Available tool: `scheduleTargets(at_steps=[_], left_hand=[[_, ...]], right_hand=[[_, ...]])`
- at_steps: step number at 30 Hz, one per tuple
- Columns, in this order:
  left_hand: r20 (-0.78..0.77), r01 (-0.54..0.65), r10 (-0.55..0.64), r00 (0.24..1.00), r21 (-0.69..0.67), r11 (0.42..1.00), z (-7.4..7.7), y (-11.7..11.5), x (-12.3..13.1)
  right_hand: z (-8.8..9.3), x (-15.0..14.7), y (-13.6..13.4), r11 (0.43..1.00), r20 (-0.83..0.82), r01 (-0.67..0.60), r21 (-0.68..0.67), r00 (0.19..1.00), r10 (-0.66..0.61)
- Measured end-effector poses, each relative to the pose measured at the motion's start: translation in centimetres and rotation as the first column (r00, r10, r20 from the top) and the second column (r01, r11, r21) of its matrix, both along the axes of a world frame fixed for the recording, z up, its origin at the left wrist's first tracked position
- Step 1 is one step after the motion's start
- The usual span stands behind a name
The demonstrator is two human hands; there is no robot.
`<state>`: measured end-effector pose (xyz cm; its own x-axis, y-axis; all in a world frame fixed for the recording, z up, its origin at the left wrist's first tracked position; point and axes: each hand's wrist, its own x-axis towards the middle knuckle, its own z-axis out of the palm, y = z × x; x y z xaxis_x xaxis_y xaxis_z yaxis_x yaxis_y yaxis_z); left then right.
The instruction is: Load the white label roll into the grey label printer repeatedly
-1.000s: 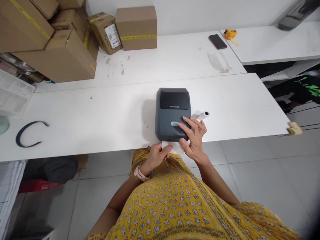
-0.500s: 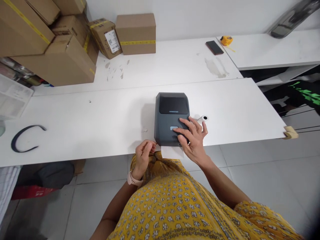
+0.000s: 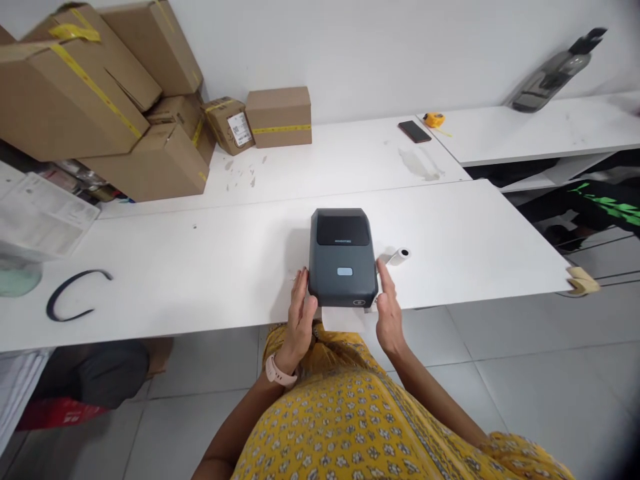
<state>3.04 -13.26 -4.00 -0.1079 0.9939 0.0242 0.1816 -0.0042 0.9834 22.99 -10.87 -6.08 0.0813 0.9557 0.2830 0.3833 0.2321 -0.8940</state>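
Note:
A dark grey label printer (image 3: 344,283) with a glossy black window and a light blue button sits at the front edge of the white table. White paper (image 3: 343,320) sticks out from its front, over the edge. Along the printer's left side lies my left hand (image 3: 299,321), fingers straight and flat. My right hand (image 3: 389,313) is at the opposite side, its fingers stretched along the casing and the thumb near the front corner. Whether either palm presses firmly cannot be seen. A small white paper roll (image 3: 400,256) lies just right of the printer.
Cardboard boxes (image 3: 165,160) are stacked at the back left, with a smaller box (image 3: 279,117) beside them. A black headband (image 3: 57,300) lies at the left. Further back are a phone (image 3: 415,131), a yellow tape measure (image 3: 434,120) and a bottle (image 3: 550,77). Foam (image 3: 583,281) covers the right corner.
My right hand has left the printer's top, where a finger was on the button, for its right side. My left hand has uncurled and moved against the left side. The view has tilted up.

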Motion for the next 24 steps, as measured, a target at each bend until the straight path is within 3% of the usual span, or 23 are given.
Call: scheduleTargets(at_steps=[5, 10, 14, 17, 20, 24], left_hand=[[-0.003, -0.025, 0.025, 1.000, 0.115, 0.993, -0.5, 0.4, 0.0], [0.050, -0.019, 0.006, 0.999, 0.254, 0.967, 0.8, 2.1, -0.7], [0.081, -0.123, 0.101, 0.992, 0.339, 0.933, 2.7, 4.7, -0.6], [0.105, -0.243, 0.223, 0.969, 0.257, 0.935, 2.6, 6.1, -0.3], [0.051, -0.256, 0.252, 0.966, 0.108, 0.961, 0.9, 6.4, -0.4], [0.020, -0.242, 0.243, 0.970, -0.008, 0.970, -1.0, 6.2, -0.7]], right_hand=[[-0.4, -0.5, -0.5, 0.999, 0.014, -0.037, 0.018, 0.999, 0.037], [2.5, -0.3, 1.2, 0.985, 0.104, -0.062, 0.162, 0.994, 0.046], [6.6, -0.1, 6.7, 0.879, 0.185, -0.112, 0.463, 0.982, 0.028], [9.4, -0.2, 12.4, 0.778, 0.202, -0.137, 0.613, 0.979, 0.013], [11.3, -0.5, 17.8, 0.769, 0.203, -0.104, 0.631, 0.979, -0.035], [12.7, -0.9, 23.7, 0.814, 0.150, -0.043, 0.579, 0.987, -0.054]])
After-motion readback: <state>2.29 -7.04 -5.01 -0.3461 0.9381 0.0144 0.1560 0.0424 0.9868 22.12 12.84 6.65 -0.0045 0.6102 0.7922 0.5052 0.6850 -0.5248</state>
